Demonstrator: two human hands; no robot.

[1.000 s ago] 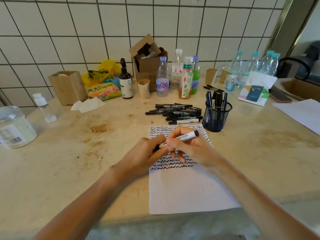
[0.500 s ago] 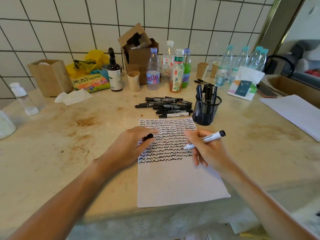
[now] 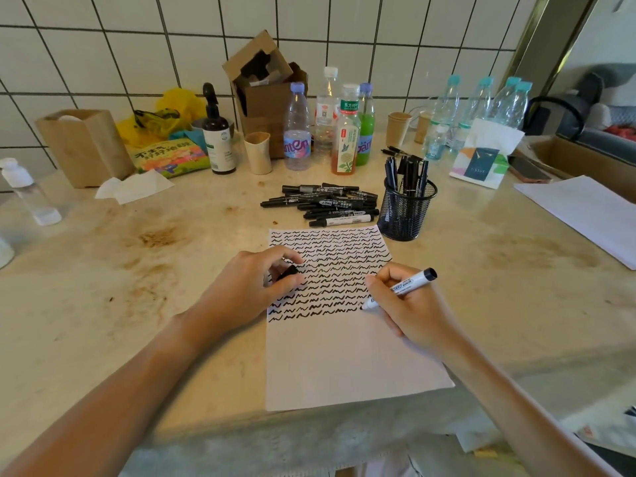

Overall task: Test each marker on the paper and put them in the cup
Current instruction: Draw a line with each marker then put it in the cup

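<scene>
On the paper (image 3: 344, 356), your right hand (image 3: 409, 304) grips the marker (image 3: 401, 289) tip-down while your left hand (image 3: 254, 284) pinches its cap (image 3: 288, 271); drop the cap and the tip may dry.

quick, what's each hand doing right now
Left hand: pinching the black cap.
Right hand: gripping the white marker, tip on the paper.

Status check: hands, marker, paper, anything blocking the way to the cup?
Right hand grips white marker, tip at paper. Left hand pinches black cap. Mesh cup beyond paper, path open.
</scene>
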